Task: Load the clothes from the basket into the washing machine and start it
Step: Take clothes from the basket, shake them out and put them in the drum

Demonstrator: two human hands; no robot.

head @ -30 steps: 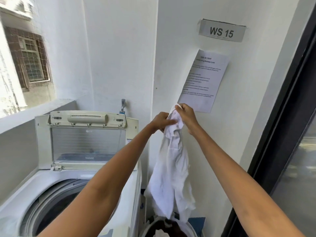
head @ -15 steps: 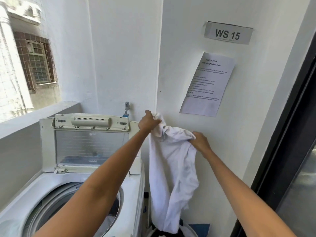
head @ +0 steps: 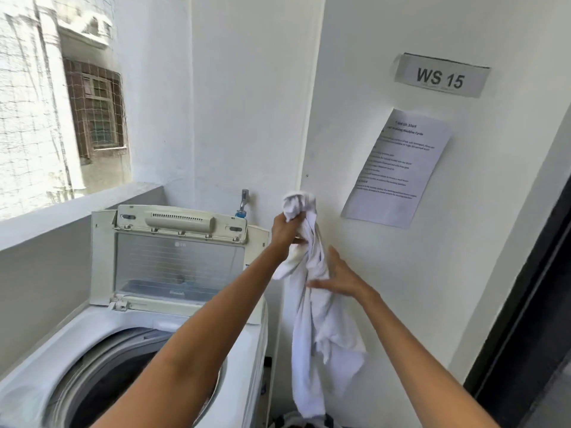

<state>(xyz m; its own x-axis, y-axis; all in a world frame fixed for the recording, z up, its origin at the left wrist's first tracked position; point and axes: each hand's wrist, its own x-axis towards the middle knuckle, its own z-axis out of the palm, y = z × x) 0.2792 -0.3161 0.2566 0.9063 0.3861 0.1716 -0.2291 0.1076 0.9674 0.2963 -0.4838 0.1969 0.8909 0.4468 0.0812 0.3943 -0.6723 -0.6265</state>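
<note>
Left hand (head: 285, 227) grips a bunched white garment (head: 312, 304), perhaps a shirt; right hand (head: 338, 278), fingers spread, touches it just below.

At six o'clock the round laundry basket (head: 296, 420) is cut off; the printed white paper notice's (head: 398, 168) small text is unreadable.

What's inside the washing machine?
The washing machine has its lid up. The drum looks dark; the left arm covers part, so any clothes inside can't be seen.
</note>
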